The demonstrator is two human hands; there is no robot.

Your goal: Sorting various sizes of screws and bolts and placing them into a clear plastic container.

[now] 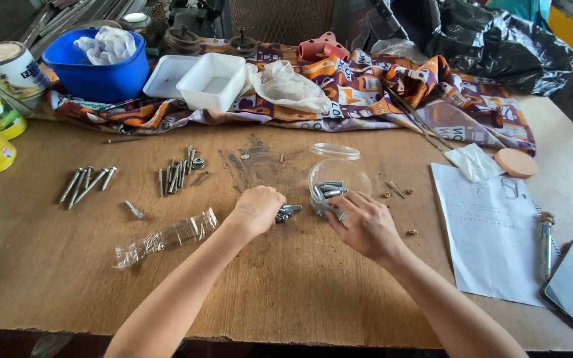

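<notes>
Two bare hands sorting small metal bolts on a worn wooden table [48,265]
Left hand [258,209] curls over loose short bolts [288,211] just left of the clear round plastic tub [338,179]; right hand [365,225] touches the tub's near side

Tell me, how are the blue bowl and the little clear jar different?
The blue bowl is big, solid-coloured, upright at the table's far edge, holding white crumpled stuff. The clear jar is small, see-through, tipped on its side, holding metal bolts, touched by the right hand. Both are open plastic containers.
</notes>
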